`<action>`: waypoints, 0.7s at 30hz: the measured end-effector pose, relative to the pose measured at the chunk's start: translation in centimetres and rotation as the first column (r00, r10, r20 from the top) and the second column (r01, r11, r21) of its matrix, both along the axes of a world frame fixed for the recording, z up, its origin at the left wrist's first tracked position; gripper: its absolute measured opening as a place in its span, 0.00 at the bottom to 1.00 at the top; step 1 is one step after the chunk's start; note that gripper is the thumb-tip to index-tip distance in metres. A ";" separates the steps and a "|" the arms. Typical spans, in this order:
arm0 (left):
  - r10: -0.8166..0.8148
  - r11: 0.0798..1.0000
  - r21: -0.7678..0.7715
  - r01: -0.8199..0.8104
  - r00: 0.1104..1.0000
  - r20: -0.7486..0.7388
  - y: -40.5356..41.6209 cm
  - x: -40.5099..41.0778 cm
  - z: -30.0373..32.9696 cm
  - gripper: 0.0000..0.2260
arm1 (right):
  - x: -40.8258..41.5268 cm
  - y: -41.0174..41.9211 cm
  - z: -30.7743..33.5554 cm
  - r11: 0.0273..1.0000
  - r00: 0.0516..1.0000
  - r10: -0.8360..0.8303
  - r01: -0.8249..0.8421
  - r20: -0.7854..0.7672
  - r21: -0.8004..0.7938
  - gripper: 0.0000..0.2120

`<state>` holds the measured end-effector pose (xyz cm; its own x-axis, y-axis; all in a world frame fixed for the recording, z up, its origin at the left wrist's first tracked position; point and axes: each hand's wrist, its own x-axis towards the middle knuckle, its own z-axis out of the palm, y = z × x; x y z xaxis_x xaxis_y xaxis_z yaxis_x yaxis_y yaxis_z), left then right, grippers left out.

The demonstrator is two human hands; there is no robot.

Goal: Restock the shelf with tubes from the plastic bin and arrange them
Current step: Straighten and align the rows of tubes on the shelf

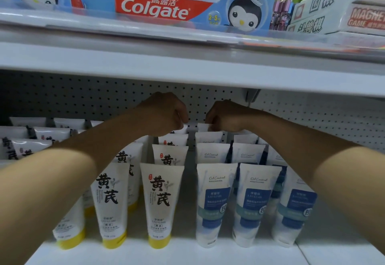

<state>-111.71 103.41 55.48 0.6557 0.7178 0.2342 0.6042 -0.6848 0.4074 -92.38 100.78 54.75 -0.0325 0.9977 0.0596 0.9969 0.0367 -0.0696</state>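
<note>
Rows of tubes stand cap-down on the white shelf (181, 252). Yellow-capped tubes (160, 202) with black characters fill the left rows. White-and-blue tubes (214, 204) fill the right rows. Both my arms reach deep to the back of the shelf. My left hand (166, 114) is curled over the top of the rearmost yellow-capped tube (181, 130). My right hand (225, 116) pinches the top edge of the rearmost white-and-blue tube (203, 126). The plastic bin is out of view.
A pegboard back wall (83, 98) closes the shelf behind the tubes. The upper shelf board (187, 60) hangs low over my hands, carrying Colgate boxes (158, 8) and game boxes (333, 8). More yellow-capped tubes (27, 143) stand at far left.
</note>
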 end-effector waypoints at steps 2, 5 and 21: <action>-0.006 1.000 -0.003 0.006 1.000 0.005 -0.1 0.1 0.0 0.10 | 0.3 -0.5 0.3 1.000 0.999 0.002 -0.002 -0.033 -0.004 0.14; -0.016 1.000 0.009 0.016 1.000 -0.006 -0.1 0.2 0.0 0.10 | 1.1 -1.8 1.1 0.997 0.993 -0.008 0.017 -0.116 0.075 0.13; -0.258 0.962 0.071 0.263 0.964 -0.065 -2.3 8.5 0.3 0.10 | 8.3 -10.4 1.3 0.923 0.937 -0.274 0.320 -0.218 0.212 0.12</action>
